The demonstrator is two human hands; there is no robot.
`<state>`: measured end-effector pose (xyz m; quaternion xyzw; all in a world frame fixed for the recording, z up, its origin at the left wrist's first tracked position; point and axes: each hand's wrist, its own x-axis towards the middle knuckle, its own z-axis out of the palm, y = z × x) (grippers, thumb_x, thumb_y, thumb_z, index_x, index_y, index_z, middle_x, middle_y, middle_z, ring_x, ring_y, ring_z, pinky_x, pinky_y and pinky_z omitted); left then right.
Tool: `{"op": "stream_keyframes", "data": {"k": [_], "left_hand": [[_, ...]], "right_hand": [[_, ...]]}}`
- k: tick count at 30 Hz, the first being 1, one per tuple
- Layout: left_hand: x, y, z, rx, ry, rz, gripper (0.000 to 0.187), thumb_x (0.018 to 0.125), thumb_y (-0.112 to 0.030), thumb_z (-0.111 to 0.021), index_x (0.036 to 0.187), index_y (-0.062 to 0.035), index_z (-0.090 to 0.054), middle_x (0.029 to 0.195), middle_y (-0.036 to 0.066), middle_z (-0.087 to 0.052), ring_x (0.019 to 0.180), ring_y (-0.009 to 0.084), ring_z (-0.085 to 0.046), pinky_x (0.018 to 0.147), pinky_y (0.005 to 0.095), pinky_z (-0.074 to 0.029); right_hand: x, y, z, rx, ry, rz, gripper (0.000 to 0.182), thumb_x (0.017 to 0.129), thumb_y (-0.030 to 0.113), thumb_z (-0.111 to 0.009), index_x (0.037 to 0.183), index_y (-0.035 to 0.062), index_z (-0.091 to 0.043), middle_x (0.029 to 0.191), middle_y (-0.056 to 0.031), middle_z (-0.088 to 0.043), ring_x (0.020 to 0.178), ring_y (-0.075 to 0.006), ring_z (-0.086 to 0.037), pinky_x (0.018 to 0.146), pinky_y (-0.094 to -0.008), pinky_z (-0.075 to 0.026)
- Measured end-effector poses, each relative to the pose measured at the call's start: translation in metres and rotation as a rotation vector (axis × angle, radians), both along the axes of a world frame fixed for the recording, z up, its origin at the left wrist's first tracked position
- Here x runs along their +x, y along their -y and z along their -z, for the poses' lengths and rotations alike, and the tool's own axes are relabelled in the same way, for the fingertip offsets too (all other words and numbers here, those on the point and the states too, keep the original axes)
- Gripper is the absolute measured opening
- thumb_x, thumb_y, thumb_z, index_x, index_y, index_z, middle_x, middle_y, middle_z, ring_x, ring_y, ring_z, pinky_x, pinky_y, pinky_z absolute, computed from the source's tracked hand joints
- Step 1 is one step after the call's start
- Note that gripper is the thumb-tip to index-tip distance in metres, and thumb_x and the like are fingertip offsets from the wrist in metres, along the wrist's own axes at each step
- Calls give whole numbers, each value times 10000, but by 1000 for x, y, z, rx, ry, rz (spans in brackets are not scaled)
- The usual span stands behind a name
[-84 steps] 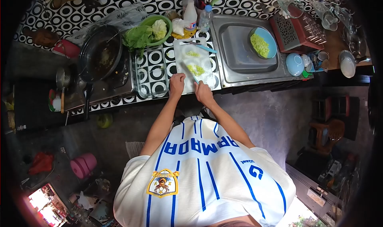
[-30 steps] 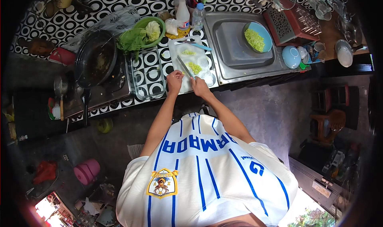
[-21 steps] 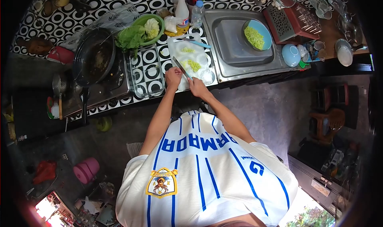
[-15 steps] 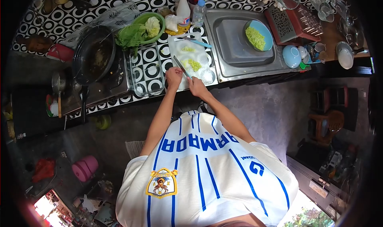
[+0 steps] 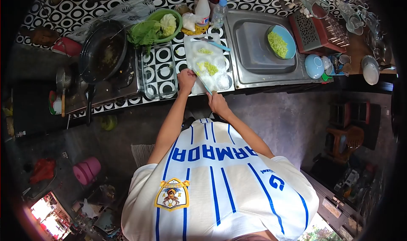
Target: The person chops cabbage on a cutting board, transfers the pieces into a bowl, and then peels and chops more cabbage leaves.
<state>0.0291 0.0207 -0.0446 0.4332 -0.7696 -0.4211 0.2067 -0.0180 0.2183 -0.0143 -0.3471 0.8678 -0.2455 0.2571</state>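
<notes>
My right hand [image 5: 218,103] is closed around the light blue handle of a knife [image 5: 204,84], at the near edge of a white cutting board [image 5: 219,83]. The blade points up and left toward my left hand [image 5: 186,81]. My left hand's fingers are pinched together at the board's left edge, close to the blade tip; what they hold, if anything, is hidden. Finely chopped pale green vegetable [image 5: 210,68] lies mid-board, with a smaller heap [image 5: 205,51] behind it. A second knife with a light blue handle [image 5: 220,45] rests across the board's far end.
Left of the board sits a clear glass dish [image 5: 159,82], with a dark wok [image 5: 103,52] on the stove beyond. A green basin [image 5: 174,18] holds leafy vegetables. Bottles [image 5: 203,8] stand behind. On the right, a bowl of chopped greens [image 5: 290,42] sits over the sink [image 5: 250,78].
My right hand has drawn the knife back toward my body and slightly right. The blade now lies lower, its tip near my left hand. The whole view has shifted a little.
</notes>
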Motion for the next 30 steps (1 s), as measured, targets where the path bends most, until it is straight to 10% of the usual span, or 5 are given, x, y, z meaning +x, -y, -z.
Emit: {"op": "stream_keyframes", "data": {"k": [30], "left_hand": [[5,7,-4,1,-86,137,149,686,24,-781,801,15,-686,727,150,-708,673,262,-708,630,346,-542]], "right_hand": [[-34,50,6,-178,185,-21,516,1030,371,-455,844,-82,-617,779,-349,-623,812,-521,-626,721,-518,-481]]}}
